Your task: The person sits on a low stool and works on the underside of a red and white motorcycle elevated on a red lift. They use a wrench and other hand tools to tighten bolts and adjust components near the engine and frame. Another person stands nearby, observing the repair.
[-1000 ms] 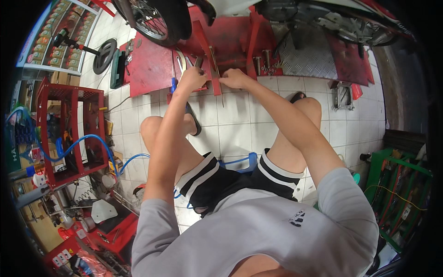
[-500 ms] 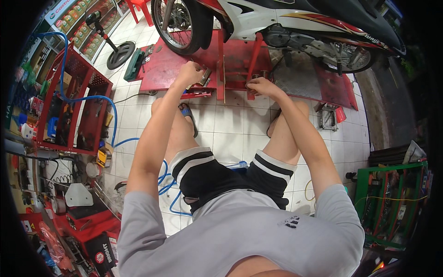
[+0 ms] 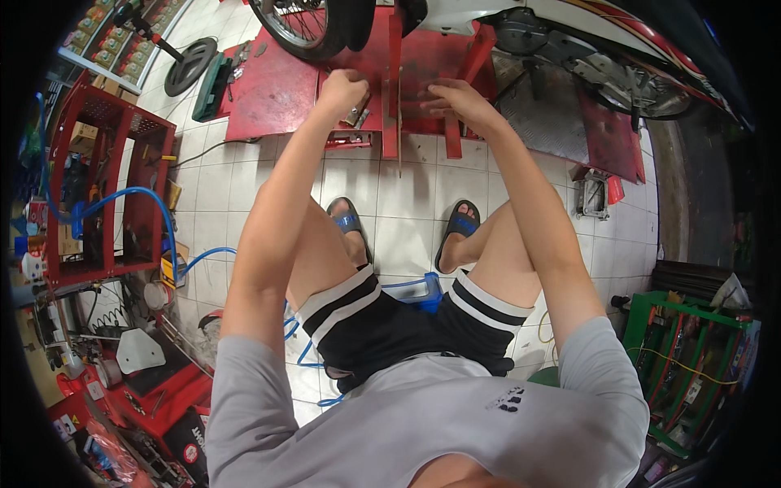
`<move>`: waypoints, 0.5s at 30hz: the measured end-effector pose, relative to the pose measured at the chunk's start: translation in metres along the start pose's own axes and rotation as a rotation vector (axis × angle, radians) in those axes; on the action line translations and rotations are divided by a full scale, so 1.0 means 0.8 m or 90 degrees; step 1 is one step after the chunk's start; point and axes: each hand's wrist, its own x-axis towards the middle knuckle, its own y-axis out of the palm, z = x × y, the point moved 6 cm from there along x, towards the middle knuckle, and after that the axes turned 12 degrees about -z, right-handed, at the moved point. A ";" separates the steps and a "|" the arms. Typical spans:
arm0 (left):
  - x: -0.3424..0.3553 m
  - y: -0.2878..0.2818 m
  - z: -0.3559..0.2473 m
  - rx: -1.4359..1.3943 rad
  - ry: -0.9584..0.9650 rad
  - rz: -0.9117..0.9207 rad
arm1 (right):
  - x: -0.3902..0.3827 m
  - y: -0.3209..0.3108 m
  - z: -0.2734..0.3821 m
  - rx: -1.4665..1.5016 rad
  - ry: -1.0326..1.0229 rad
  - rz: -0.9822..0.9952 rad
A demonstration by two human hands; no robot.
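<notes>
My left hand (image 3: 342,85) is closed in a fist at the front edge of the red lift platform (image 3: 272,102), just left of a red upright bar (image 3: 393,89). A small metal tool (image 3: 356,116) shows under the fist, though its shape is unclear. My right hand (image 3: 452,99) rests with fingers spread on the platform to the right of that bar, holding nothing. A motorcycle stands on the platform, with its front wheel (image 3: 299,26) beyond my left hand and its body (image 3: 586,49) to the right.
I sit on a low blue stool (image 3: 425,290), with my sandalled feet on white floor tiles (image 3: 407,195). A red shelf rack (image 3: 106,187) and a blue hose (image 3: 159,213) stand to the left. There is a green rack (image 3: 691,358) at the right and a green case (image 3: 213,85) on the platform's left end.
The view has dipped and moved closer. My hands have drawn nearer each other on either side of the red upright bar. The right hand now lies flat on the platform.
</notes>
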 end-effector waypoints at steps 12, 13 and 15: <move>0.076 0.102 0.078 -0.145 -0.224 0.061 | 0.105 0.030 -0.036 0.088 0.032 -0.014; 0.078 0.104 0.081 -0.128 -0.215 0.060 | 0.109 0.032 -0.041 0.092 0.034 -0.020; 0.077 0.110 0.072 -0.098 -0.191 0.062 | 0.115 0.027 -0.044 0.100 0.024 -0.031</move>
